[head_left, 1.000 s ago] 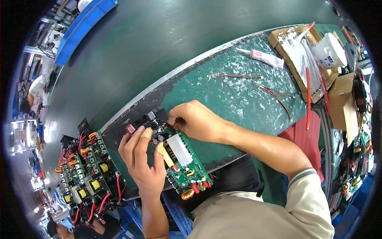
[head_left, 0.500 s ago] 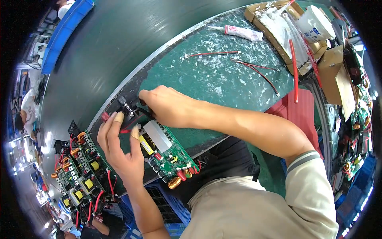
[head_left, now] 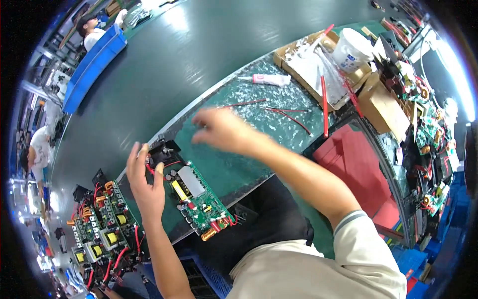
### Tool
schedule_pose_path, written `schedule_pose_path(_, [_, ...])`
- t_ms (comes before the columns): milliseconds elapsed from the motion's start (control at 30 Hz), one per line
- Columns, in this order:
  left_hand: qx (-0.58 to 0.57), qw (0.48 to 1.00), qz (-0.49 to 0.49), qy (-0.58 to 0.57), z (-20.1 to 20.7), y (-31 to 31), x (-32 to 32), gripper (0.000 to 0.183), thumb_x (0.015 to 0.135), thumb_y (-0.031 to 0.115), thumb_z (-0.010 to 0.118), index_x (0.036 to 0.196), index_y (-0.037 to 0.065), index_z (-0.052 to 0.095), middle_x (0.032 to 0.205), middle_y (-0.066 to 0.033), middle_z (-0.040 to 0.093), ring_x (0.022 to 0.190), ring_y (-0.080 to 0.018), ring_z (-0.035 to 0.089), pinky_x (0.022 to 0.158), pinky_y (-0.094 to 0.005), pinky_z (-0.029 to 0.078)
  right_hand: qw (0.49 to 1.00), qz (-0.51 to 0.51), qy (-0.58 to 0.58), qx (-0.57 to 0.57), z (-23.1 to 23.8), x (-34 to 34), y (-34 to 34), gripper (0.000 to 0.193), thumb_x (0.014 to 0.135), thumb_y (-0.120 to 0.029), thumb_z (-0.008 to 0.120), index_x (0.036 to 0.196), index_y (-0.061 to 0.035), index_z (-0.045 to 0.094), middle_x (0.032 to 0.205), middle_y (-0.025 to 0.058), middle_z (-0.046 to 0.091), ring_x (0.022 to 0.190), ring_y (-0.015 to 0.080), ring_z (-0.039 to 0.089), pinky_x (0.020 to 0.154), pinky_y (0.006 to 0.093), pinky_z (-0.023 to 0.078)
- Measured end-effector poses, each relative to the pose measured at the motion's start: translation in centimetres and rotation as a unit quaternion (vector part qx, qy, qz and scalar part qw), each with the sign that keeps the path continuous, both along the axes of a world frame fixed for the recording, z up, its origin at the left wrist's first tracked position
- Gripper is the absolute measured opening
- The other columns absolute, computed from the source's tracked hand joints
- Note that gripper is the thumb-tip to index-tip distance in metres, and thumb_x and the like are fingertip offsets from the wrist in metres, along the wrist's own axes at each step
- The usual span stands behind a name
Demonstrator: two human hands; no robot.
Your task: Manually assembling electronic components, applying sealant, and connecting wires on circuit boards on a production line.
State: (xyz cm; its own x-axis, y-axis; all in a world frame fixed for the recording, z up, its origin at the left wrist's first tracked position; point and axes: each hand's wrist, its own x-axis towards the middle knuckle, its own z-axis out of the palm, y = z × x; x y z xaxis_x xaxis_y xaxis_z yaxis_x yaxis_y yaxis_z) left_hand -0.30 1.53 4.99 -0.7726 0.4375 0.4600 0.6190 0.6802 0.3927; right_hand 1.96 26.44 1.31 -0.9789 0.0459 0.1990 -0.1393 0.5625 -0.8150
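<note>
A green circuit board [head_left: 206, 206] lies on the near part of the workbench, carrying a grey metal bar, a yellow transformer, capacitors and a copper coil. At its far end stands a black end panel [head_left: 167, 148] with metal posts. My left hand [head_left: 148, 192] grips this panel's left edge, thumb on the board side and fingers on the outer side, beside a red part and a red wire. My right hand [head_left: 224, 130], smeared by motion, is in the air above the bench, right of the panel; its thumb and fingers are apart, with nothing visible between them.
Several stacked circuit boards [head_left: 102, 222] stand at the left. Beyond my right hand lie thin red-black cables [head_left: 294, 121] and a white glue tube [head_left: 271, 79]. A smeared cardboard tray [head_left: 289, 59], white bucket [head_left: 352, 50] and red sheets [head_left: 356, 169] are at the right. A person sits beyond a blue bin [head_left: 94, 70].
My right hand has come off the black end panel and moved to the right. My left hand stays at the panel. The whole view has shifted, showing more of the far side.
</note>
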Motion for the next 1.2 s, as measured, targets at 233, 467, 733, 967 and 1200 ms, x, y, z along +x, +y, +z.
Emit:
schedule_pose_path(233, [0.106, 0.993, 0.026, 0.037, 1.7, -0.6, 1.0, 0.04, 0.09, 0.012, 0.07, 0.128, 0.005, 0.061, 0.14, -0.0156, 0.051, 0.127, -0.0307, 0.05, 0.107, -0.0413, 0.038, 0.863, -0.29, -0.096, 0.402, -1.5, 0.1, 14.5, 0.045, 0.088, -0.018, 0.058, 0.133, -0.0126, 0.057, 0.131, 0.0079, 0.061, 0.13, 0.0374, 0.046, 0.1, 0.0678, 0.032])
schedule_pose_path(467, [0.336, 0.921, -0.014, -0.196, 3.5, 1.5, 2.3, 0.058, 0.092, 0.008, 0.067, 0.144, 0.002, 0.042, 0.133, -0.016, 0.056, 0.108, -0.0194, 0.06, 0.094, -0.0325, 0.048, 0.956, -0.261, 0.135, -0.011, 1.5, 0.5, 7.4, 0.035, 0.085, -0.018, 0.072, 0.117, -0.0044, 0.068, 0.099, 0.0122, 0.072, 0.09, 0.0246, 0.069, 0.078, 0.037, 0.055])
schedule_pose_path(733, [0.515, 0.747, -0.088, -0.412, 3.3, 6.3, 0.6, 0.069, 0.091, 0.004, 0.068, 0.147, -0.002, 0.028, 0.125, -0.0191, 0.06, 0.091, -0.0145, 0.063, 0.08, -0.0277, 0.052, 0.951, -0.047, 0.253, -0.175, 4.7, 3.5, -2.7, 0.062, 0.078, 0.0, 0.074, 0.135, -0.0035, 0.051, 0.114, 0.0115, 0.063, 0.097, 0.0255, 0.067, 0.085, 0.0348, 0.054])
schedule_pose_path(967, [0.553, 0.721, -0.092, -0.407, 2.9, 8.4, 1.6, 0.079, 0.087, 0.002, 0.072, 0.149, -0.002, 0.023, 0.123, -0.0205, 0.061, 0.102, -0.0176, 0.062, 0.085, -0.0301, 0.052, 0.636, 0.005, 0.069, -0.769, 2.3, 2.8, -6.8, 0.036, 0.102, -0.024, 0.057, 0.124, 0.0052, 0.058, 0.091, 0.0062, 0.066, 0.077, 0.0119, 0.062, 0.066, 0.0225, 0.05])
schedule_pose_path(1200, [0.184, 0.971, -0.009, -0.152, 2.8, 3.3, -1.1, 0.041, 0.086, 0.009, 0.076, 0.124, 0.003, 0.064, 0.127, -0.0099, 0.063, 0.113, -0.0192, 0.059, 0.1, -0.0323, 0.046, 0.744, -0.174, 0.055, -0.643, -0.4, 4.6, -3.0, 0.045, 0.106, -0.036, 0.045, 0.119, 0.0043, 0.06, 0.091, 0.0097, 0.069, 0.074, 0.012, 0.063, 0.069, 0.0239, 0.052])
